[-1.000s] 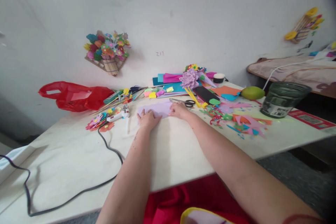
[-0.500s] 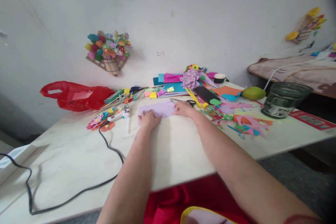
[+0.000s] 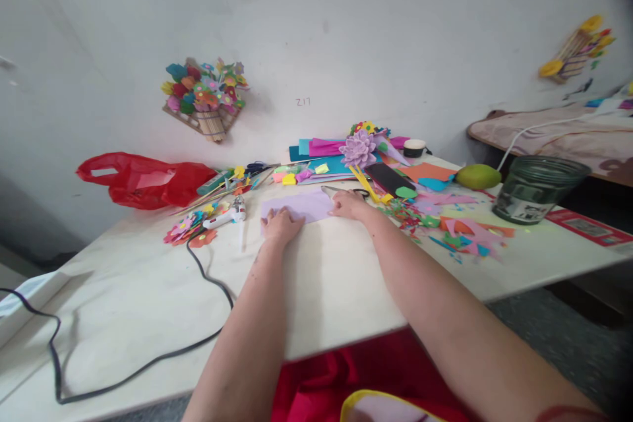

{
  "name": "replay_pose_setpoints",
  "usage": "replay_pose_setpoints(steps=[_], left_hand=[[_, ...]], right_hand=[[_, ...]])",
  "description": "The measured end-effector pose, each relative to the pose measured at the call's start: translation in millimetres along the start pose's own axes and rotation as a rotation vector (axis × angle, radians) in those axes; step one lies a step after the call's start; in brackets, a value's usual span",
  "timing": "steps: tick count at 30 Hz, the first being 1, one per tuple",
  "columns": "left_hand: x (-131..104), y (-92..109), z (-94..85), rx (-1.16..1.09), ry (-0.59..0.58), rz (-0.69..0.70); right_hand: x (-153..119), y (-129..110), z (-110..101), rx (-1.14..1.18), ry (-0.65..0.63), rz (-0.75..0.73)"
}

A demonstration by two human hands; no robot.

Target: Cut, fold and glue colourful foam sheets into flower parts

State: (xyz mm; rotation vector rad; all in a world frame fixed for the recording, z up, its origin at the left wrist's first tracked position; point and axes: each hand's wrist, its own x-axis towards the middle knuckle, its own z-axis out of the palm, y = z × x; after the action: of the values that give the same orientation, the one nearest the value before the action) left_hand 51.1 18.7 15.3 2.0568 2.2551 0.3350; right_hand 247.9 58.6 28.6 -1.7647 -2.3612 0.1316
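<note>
A light purple craft sheet [image 3: 307, 204] lies flat on the table in the middle of the head view. My left hand [image 3: 283, 224] rests on its left part, palm down with the fingers spread. At the sheet's right edge, my right hand [image 3: 349, 204] has its fingers bent together, pinching the corner. Scissors [image 3: 329, 192] lie just beyond my right hand, which partly covers them. To the left of the sheet sits a white glue gun [image 3: 225, 216] with a black cord.
Colourful paper flowers [image 3: 185, 227] and a red plastic bag [image 3: 143, 181] are at left. Behind are stacked sheets, a large purple flower [image 3: 359, 149] and a phone [image 3: 387, 178]. Scraps [image 3: 467, 234], a green mango-like fruit [image 3: 477, 177] and a dark glass jar [image 3: 537, 191] occupy the right.
Almost nothing differs. My right hand has shifted very slightly along the sheet's right edge, and my left hand stays in place.
</note>
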Motion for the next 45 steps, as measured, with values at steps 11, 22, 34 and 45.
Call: replay_pose_setpoints(steps=[11, 22, 34, 45], left_hand=[[0.8, -0.7, 1.1, -0.001, 0.026, 0.010], [-1.3, 9.1, 6.1, -0.038, 0.071, 0.010], [-0.1, 10.0, 7.2, -0.010, 0.091, 0.000], [-1.2, 7.2, 3.3, -0.016, 0.075, -0.028]], right_hand=[[2.3, 6.2, 4.2, -0.012, 0.049, -0.054], [5.6, 11.7, 10.5, -0.082, 0.199, -0.031], [6.1, -29.4, 32.2, -0.025, 0.020, -0.274], [6.2, -37.4, 33.2, 0.000, -0.130, -0.080]])
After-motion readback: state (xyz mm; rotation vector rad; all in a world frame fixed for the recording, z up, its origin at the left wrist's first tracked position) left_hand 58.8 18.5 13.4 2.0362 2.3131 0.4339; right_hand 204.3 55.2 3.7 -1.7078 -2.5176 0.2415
